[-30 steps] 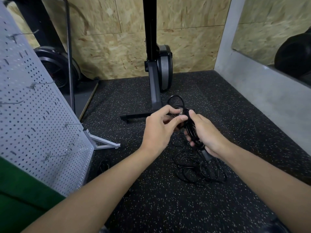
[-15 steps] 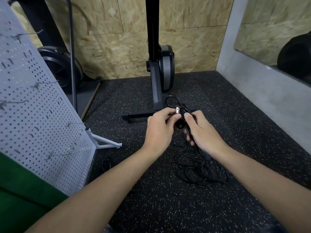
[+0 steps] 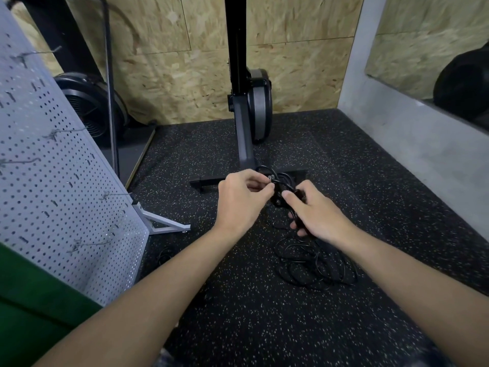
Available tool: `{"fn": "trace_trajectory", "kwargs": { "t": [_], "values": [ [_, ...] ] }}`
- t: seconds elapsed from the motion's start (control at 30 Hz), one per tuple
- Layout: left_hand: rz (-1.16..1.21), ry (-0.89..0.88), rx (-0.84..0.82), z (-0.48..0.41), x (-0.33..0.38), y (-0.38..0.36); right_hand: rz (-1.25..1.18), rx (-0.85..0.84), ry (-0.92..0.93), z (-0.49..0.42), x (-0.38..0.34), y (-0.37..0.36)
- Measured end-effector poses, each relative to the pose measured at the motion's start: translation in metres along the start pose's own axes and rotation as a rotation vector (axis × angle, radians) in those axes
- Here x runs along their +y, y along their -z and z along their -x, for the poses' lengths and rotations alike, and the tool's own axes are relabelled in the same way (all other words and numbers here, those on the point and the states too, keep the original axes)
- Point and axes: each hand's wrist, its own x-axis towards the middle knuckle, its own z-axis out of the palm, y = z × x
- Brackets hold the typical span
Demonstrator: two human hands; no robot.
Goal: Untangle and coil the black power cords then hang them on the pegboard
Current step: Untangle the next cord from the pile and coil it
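black power cords [image 3: 281,190] are bunched between our two hands, held low over the floor and in front of the base bar of an exercise machine [image 3: 244,123]. our left hand [image 3: 238,205] pinches the plug [image 3: 270,178] end between the thumb and curled fingers [image 3: 260,194], and the plug's small metal prongs point up and away from us. our right hand [image 3: 318,217] has its fingers [image 3: 291,200] curled round a gathered hank of the thin cord, whose long axis runs from the plug down and toward us through the palm. below that hand, strands drop to a loose tangle [image 3: 315,264] on the floor [image 3: 238,313]. it is a flat heap of overlapping round loops, wider side to side than front to back, lying between our forearms and nearer the right one. the cord looks thin, smooth and faintly glossy, and the floor is black rubber matting flecked with pale specks. at left stands the pegboard [image 3: 60,186], a pale grey perforated sheet on an angled metal foot, with thin wire hooks [image 3: 113,194] jutting out. a small dark coil [image 3: 165,255] lies by its foot, too dim for us to make out. behind the machine's dark upright post and round housing is a chipboard wall [image 3: 172,75].
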Motion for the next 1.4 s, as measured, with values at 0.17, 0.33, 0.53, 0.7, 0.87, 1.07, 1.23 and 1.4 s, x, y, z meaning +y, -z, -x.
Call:
{"fn": "trace_trajectory", "kwargs": {
  "t": [0.17,0.33,0.53,0.7,0.87,1.07,1.23,1.4],
  "values": [
    [0.001,-0.007,-0.023,0.0,-0.006,-0.001,0.012,0.0,0.04,-0.005,0.009,-0.001],
    [0.081,-0.029,0.005,-0.006,-0.005,0.004,-0.24,-0.066,-0.055,-0.008,0.005,-0.003],
    [0.164,0.042,-0.015,-0.015,-0.007,0.01,-0.446,-0.164,-0.102,-0.009,0.004,-0.007],
    [0.243,0.116,-0.138,-0.014,-0.02,0.014,-0.523,-0.178,-0.159,-0.014,0.015,-0.004],
    [0.229,0.445,-0.361,0.0,-0.034,0.012,-0.613,-0.173,-0.204,-0.019,0.011,-0.01],
    [0.334,0.425,-0.512,0.018,-0.041,0.018,-0.714,-0.259,-0.169,-0.022,0.002,-0.026],
    [0.331,0.409,-0.416,0.021,-0.051,0.032,-0.568,-0.306,-0.076,-0.021,-0.007,-0.041],
    [0.334,0.519,-0.323,0.019,-0.064,0.051,-0.008,-0.291,0.039,-0.024,0.0,-0.053]
  ]
}}
